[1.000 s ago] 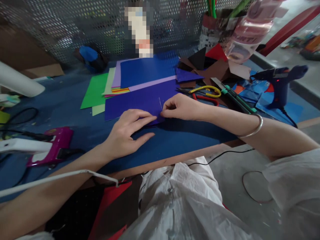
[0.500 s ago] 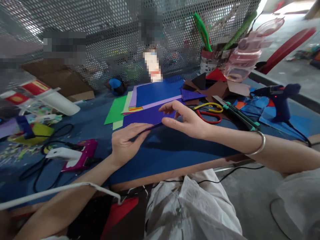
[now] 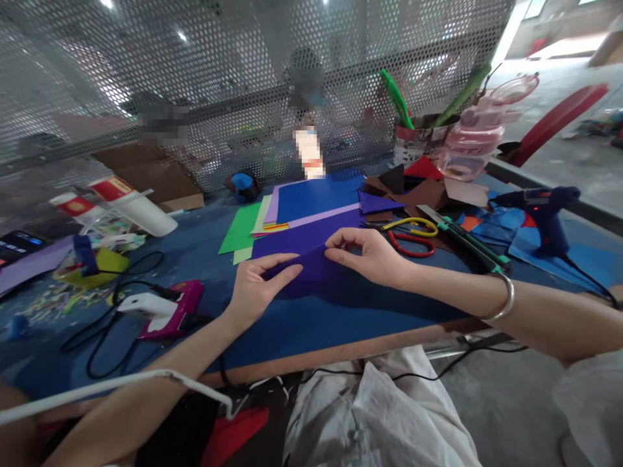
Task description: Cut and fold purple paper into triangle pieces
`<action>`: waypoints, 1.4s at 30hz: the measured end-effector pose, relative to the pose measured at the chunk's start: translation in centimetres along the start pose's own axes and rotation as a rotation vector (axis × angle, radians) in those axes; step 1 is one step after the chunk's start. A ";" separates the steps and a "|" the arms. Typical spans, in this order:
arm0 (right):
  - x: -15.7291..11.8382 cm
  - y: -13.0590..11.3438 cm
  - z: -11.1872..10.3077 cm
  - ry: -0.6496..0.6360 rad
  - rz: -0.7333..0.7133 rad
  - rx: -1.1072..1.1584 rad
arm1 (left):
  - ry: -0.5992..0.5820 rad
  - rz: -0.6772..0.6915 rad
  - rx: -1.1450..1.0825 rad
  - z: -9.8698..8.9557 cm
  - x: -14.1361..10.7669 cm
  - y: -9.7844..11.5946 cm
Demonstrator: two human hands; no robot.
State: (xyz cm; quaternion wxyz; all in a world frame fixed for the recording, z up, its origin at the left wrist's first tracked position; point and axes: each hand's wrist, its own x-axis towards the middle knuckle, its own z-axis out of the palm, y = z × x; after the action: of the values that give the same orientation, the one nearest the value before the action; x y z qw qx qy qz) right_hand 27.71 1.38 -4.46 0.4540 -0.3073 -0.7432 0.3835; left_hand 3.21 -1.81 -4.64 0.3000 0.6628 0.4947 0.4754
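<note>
Between my two hands, a small sheet of purple paper (image 3: 314,264) is held up, tilted, over the table's front half. My left hand (image 3: 260,282) pinches its left end between thumb and fingers. At its upper right corner, my right hand (image 3: 367,256) closes thumb and fingertips on the edge. Just behind lies a larger purple sheet (image 3: 272,244), partly under a stack of coloured paper with a blue sheet (image 3: 311,200) on top. Scissors (image 3: 413,240) with a yellow and a red handle lie right of my right hand.
A green-edged cutter (image 3: 472,243) and a glue gun (image 3: 548,217) lie to the right. On the left are a magenta power strip (image 3: 182,308), black cables and paper scraps. Brown paper pieces (image 3: 431,198), a pink bottle (image 3: 472,139) and a tool pot (image 3: 418,143) stand or lie behind.
My right hand has come down and now grips the purple paper's right corner; before, its fingers were apart above it. The paper has turned to show its face. The whole view has shifted slightly.
</note>
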 end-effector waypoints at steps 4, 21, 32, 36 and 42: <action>0.2 0.2 -0.1 0.063 -0.004 -0.016 | 0.032 -0.057 -0.079 -0.2 0.4 -0.6; 0.2 1.1 -0.4 0.174 0.054 -0.037 | 0.154 0.065 -0.106 -0.4 0.6 0.6; 0.3 1.1 -0.4 0.109 0.128 0.020 | 0.133 0.216 0.025 -0.9 0.4 0.8; 0.3 1.3 -0.3 0.096 0.135 0.037 | 0.130 0.236 0.058 -0.9 0.2 0.9; 0.1 1.2 -0.3 0.084 0.126 0.031 | 0.156 0.179 0.072 -0.8 0.0 1.0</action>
State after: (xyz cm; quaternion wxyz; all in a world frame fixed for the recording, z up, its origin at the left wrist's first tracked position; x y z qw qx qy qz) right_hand 28.08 2.17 -5.36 0.4644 -0.3622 -0.6969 0.4093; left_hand 2.79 -2.17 -3.45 0.1931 0.6754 0.4723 0.5325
